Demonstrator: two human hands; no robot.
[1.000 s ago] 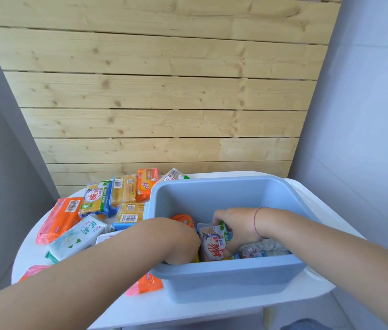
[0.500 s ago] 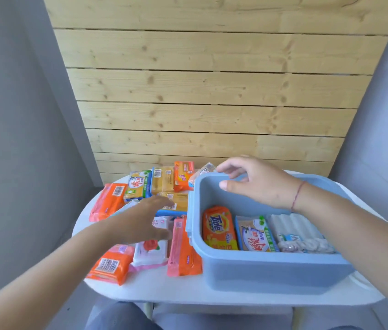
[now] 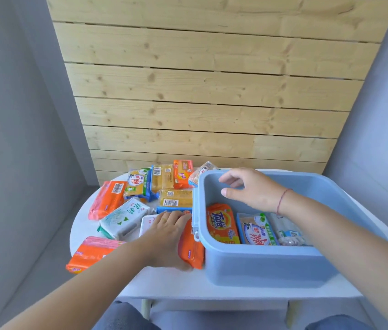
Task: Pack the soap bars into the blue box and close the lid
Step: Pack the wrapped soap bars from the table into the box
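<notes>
1. The blue box stands open on the right half of the white table, with no lid on it.
2. Three soap bars lie side by side on its floor: an orange Tide bar at the left, a blue-and-white bar in the middle and a pale white pack at the right.
3. The right hand hangs over the box's far-left corner, above the packed bars and clear of them.
4. Its forearm reaches in across the box from the near right, a red thread round the wrist.
5. Its fingers are loosely bent and a little spread, the thumb apart below them, and they hold nothing. The tips are close to the far rim, but I cannot tell whether they touch it.
6. More soap bars lie loose on the table left of the box, and the left hand is down among them.
7. It lies palm down, its fingers nearly straight and close together, resting on a white-and-pink bar.
8. Its thumb side lies against an orange bar that stands on edge against the box's left wall. I cannot see a grip on either pack.
9. Further left lie a white-and-green bar and two orange packs.
10. Yellow bars are crowded at the back, near the wooden plank wall.
</notes>
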